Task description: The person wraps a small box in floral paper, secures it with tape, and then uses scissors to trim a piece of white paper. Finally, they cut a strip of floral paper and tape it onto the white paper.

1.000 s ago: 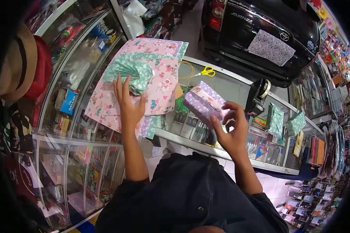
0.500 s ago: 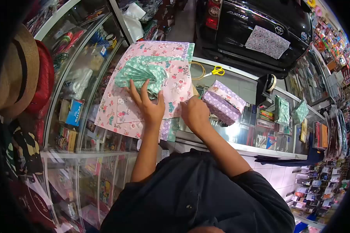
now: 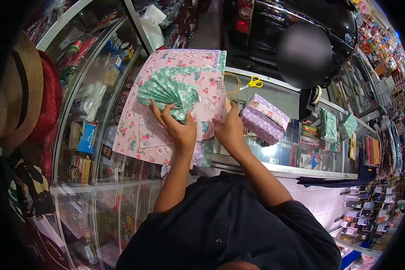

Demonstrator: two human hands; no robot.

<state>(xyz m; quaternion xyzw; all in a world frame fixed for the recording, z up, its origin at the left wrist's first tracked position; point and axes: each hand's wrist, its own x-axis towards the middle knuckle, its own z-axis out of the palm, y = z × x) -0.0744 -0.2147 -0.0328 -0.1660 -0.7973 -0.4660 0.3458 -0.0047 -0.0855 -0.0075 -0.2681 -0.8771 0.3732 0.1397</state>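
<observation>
A green floral gift package (image 3: 168,92) with a pleated fan lies on pink floral wrapping paper (image 3: 153,155). My left hand (image 3: 177,130) grips its near edge, fingers curled on the left and thumb on the right. To the right, my right hand (image 3: 231,132) is closed at the edge of the pink paper. A small tan item (image 3: 228,105) shows beside its fingertips; what it is, I cannot make out. Right of that hand, a purple and pink floral wrapped box (image 3: 264,119) rests on the glass counter.
Yellow-handled scissors (image 3: 253,83) and a coil of tan cord (image 3: 232,83) lie beyond my right hand. A black tape dispenser (image 3: 307,103) stands further right, near green wrapped packets (image 3: 328,124). Glass display cases (image 3: 99,99) line the left. A blurred patch covers part of the black car (image 3: 297,18).
My left fingers have slid from the fan's folds down to the package's near edge. My right hand has turned slightly, fingers pointing further away from me. The view has shifted slightly.
</observation>
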